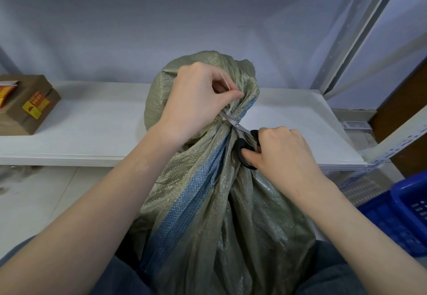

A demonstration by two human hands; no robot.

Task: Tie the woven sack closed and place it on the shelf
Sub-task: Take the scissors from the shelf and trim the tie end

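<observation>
A grey-green woven sack (208, 213) with a blue stripe stands between my knees, its neck gathered and cinched by a pale tie (227, 111). My left hand (196, 100) pinches the loose end of that tie just above the neck. My right hand (279, 153) grips black-handled scissors (242, 142), fingers through the loops. The steel blades reach up-left to the tie at the neck. The white shelf board (92, 133) lies directly behind the sack.
A brown cardboard box (25, 105) with yellow labels sits at the shelf's left end. A blue plastic crate (402, 216) stands on the floor at the right. A grey metal shelf upright (342, 47) rises at the right rear.
</observation>
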